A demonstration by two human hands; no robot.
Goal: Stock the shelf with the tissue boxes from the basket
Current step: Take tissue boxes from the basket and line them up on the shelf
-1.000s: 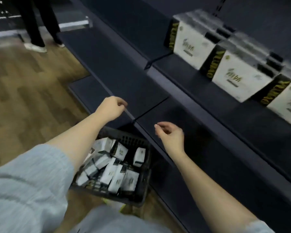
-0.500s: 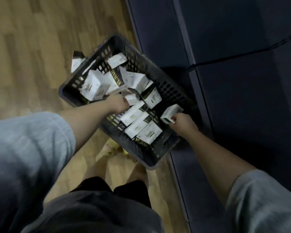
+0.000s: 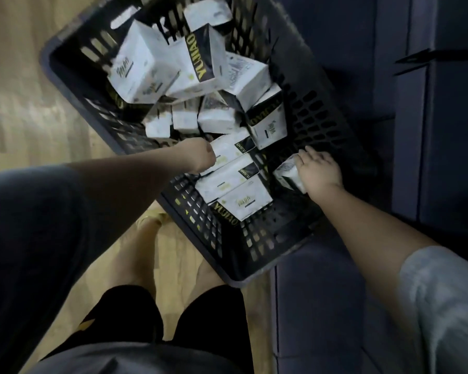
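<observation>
A dark plastic basket stands on the floor against the shelf unit, filled with several white and black tissue boxes. My left hand is down inside the basket, fingers closed around the end of a white tissue box in the near pile. My right hand is at the basket's right side, gripping a small white tissue box that stands tilted against the wall. The stocked shelf boards are out of view.
The dark blue base of the shelf unit runs along the right, with a lower ledge beside the basket. Wooden floor lies to the left. My legs and dark shorts are just below the basket.
A second ago both hands hung empty by the shelf edge. They have dropped into the basket, my view has tilted down and closer, and each hand has closed on a tissue box.
</observation>
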